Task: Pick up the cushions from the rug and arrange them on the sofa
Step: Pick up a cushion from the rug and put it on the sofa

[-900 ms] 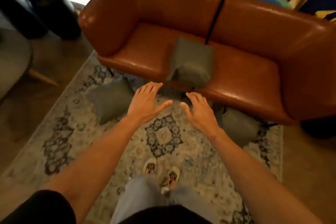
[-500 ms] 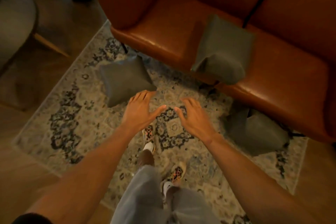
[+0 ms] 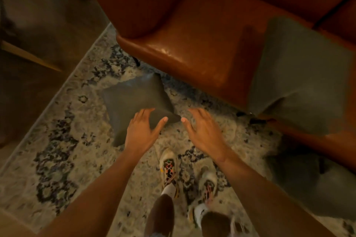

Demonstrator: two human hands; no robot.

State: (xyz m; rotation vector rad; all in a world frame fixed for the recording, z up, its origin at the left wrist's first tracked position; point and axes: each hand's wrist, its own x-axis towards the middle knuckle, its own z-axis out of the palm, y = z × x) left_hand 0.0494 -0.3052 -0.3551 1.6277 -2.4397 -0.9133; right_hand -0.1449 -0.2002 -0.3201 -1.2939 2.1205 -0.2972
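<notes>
Left hand (image 3: pixel 141 131) now reaching onto the near corner of the grey cushion (image 3: pixel 134 100) on the rug (image 3: pixel 63 140), right hand (image 3: pixel 204 131) closing in beside it, view dipped lower.

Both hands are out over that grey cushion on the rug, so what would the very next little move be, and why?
Probably lower both hands and close them on the two sides of the grey cushion. The left hand is spread over its near corner and the right hand is open just beside it, neither gripping yet. It lies flat on the rug, close to the sofa.
</notes>
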